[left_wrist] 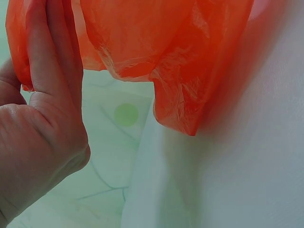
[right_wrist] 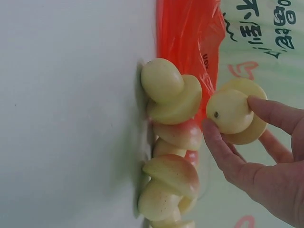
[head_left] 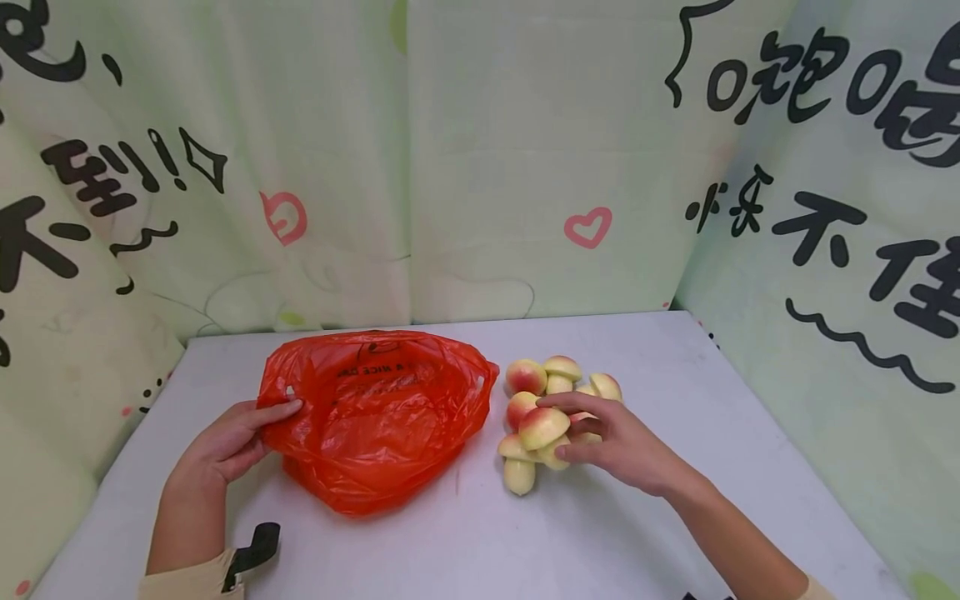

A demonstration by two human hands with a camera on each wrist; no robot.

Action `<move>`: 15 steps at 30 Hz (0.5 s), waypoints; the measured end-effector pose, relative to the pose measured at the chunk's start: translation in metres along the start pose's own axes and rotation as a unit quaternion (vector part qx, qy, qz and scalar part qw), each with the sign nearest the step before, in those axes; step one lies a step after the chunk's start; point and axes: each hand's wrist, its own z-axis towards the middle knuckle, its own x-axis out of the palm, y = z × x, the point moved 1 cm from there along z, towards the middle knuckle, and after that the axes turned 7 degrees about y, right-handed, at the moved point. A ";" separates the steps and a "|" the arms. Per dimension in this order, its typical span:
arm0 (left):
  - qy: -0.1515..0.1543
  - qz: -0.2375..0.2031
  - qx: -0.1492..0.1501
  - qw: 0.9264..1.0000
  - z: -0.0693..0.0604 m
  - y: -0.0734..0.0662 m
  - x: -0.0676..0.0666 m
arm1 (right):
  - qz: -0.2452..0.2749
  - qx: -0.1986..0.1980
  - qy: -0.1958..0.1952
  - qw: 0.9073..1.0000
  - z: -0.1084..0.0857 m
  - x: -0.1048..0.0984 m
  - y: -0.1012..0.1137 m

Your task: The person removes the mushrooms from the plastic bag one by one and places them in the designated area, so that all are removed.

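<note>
My left hand grips the left edge of a red plastic bag, thumb lying over the film. In the left wrist view the bag hangs from behind the fingers, and one corner points down. Between the thumb and fingers of my right hand is a toy mushroom, pale yellow with a pink-tinged cap. The right wrist view shows it raised off the table, apart from the others. Several similar mushrooms lie piled just right of the bag, partly covered by the right hand.
Both hands work over a white table. A pale green curtain with black writing and pink hearts hangs behind it and along both sides. A black strap sticks out from the left sleeve.
</note>
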 end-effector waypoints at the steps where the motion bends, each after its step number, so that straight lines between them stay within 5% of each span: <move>1: 0.000 0.001 0.000 1.000 0.000 0.000 0.000 | 0.002 0.006 0.002 1.000 -0.001 0.000 -0.001; 15: -0.002 -0.004 -0.006 1.000 0.001 0.000 0.000 | 0.015 0.018 0.000 1.000 -0.021 -0.006 -0.015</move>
